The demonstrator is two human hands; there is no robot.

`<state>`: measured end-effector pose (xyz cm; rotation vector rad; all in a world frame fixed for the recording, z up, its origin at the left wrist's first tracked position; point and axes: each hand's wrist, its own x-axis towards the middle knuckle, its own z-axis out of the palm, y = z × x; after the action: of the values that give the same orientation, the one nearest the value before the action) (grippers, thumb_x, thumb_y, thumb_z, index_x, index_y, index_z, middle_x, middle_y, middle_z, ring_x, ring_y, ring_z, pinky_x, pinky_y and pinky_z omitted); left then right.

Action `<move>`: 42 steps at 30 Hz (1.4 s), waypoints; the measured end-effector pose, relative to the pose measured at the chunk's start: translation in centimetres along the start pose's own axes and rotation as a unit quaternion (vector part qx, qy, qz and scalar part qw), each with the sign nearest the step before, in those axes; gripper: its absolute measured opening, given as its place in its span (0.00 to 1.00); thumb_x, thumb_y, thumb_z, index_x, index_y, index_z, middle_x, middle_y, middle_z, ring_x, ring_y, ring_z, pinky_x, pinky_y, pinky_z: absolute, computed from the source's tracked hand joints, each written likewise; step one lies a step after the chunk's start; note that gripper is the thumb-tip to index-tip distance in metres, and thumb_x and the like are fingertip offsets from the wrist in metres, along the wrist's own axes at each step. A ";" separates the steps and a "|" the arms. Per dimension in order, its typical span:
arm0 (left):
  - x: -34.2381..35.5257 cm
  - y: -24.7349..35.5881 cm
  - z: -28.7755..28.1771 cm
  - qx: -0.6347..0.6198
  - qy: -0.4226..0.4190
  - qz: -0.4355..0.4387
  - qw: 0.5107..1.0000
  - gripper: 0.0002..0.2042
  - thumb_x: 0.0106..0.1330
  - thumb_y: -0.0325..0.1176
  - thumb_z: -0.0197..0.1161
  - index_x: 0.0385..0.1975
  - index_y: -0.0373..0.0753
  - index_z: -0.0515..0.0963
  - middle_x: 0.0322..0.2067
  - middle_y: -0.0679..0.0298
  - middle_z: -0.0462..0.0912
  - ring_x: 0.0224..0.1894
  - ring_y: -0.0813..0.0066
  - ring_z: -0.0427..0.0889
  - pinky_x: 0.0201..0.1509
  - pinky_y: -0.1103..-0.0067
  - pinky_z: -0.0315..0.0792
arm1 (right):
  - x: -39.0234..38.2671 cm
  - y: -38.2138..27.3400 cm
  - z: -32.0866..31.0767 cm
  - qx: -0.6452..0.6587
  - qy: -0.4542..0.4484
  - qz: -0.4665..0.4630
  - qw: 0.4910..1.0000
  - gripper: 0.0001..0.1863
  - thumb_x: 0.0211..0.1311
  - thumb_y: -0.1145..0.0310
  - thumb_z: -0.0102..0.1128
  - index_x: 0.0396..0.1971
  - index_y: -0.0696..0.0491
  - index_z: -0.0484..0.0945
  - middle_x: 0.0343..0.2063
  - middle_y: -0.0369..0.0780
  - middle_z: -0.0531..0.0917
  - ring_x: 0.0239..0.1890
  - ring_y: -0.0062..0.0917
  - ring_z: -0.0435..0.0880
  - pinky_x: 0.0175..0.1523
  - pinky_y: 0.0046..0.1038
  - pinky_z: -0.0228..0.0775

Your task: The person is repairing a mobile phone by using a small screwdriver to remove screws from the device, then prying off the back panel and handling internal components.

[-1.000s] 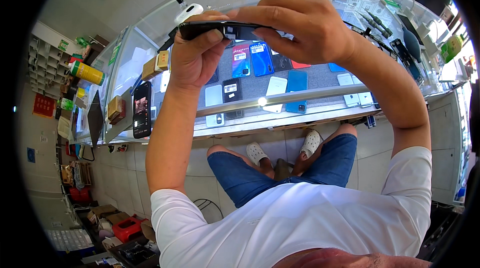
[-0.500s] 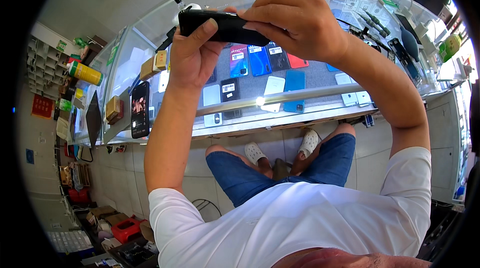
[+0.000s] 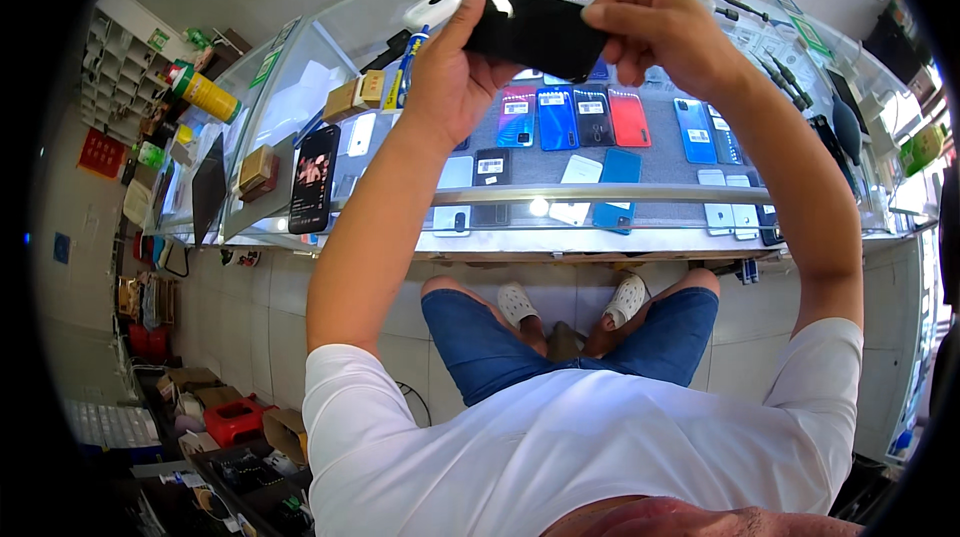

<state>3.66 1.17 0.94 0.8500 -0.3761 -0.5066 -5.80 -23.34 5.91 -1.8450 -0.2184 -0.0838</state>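
Observation:
A black smartphone [image 3: 535, 35] is held up over the glass counter, its glossy dark face toward me with a light glinting near one corner. My left hand [image 3: 452, 72] grips its left end, the thumb along the edge and the other fingers behind. At the opposite end my right hand [image 3: 668, 37] is closed, thumb and forefinger pinching the upper right corner. Beneath the counter's glass lie several phones, among them a red phone [image 3: 629, 119] and a blue phone [image 3: 558, 121]. Beside my left forearm, another phone [image 3: 315, 179] stands with its screen lit.
Small cardboard boxes [image 3: 345, 100], a blue-and-yellow tube [image 3: 405, 67] and a white rounded device [image 3: 432, 10] are on the counter to the left. Screwdrivers [image 3: 790, 82] and a dark blower bulb [image 3: 846, 130] lie on the right. A metal rail [image 3: 540, 194] runs along the front edge.
Both hands have shifted right with the phone. It has turned from nearly edge-on so its dark face shows, and my right hand's grip has moved to the corner.

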 end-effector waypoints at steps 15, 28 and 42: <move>-0.3 -1.1 1.1 0.093 0.114 0.006 0.989 0.13 0.73 0.40 0.71 0.40 0.36 0.81 0.29 0.67 0.82 0.24 0.84 0.79 0.22 0.91 0.69 | 0.3 0.7 -1.0 -0.008 -0.146 0.138 0.980 0.20 0.73 0.54 0.67 0.29 0.56 0.83 0.22 0.38 0.86 0.20 0.18 0.87 0.26 0.17 0.78; 0.1 -0.4 -0.2 0.114 0.059 -0.013 0.992 0.11 0.71 0.35 0.72 0.45 0.36 0.80 0.31 0.61 0.87 0.22 0.81 0.83 0.20 0.91 0.71 | 0.7 0.7 -2.5 -0.151 -0.015 0.004 0.988 0.26 0.80 0.47 0.56 0.42 0.57 0.86 0.25 0.38 0.88 0.24 0.19 0.88 0.30 0.19 0.80; -3.6 1.4 2.6 0.120 -0.014 -0.123 0.985 0.27 0.76 0.53 0.63 0.51 0.28 0.82 0.42 0.48 0.89 0.41 0.60 0.91 0.43 0.70 0.88 | 0.5 0.8 0.7 0.166 0.000 0.022 0.986 0.16 0.73 0.60 0.62 0.42 0.60 0.85 0.36 0.43 0.89 0.34 0.27 0.91 0.36 0.26 0.82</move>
<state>-0.23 2.42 3.24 1.1317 -0.3641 -0.7127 -5.21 -22.86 5.07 -1.5162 -0.1792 -0.0150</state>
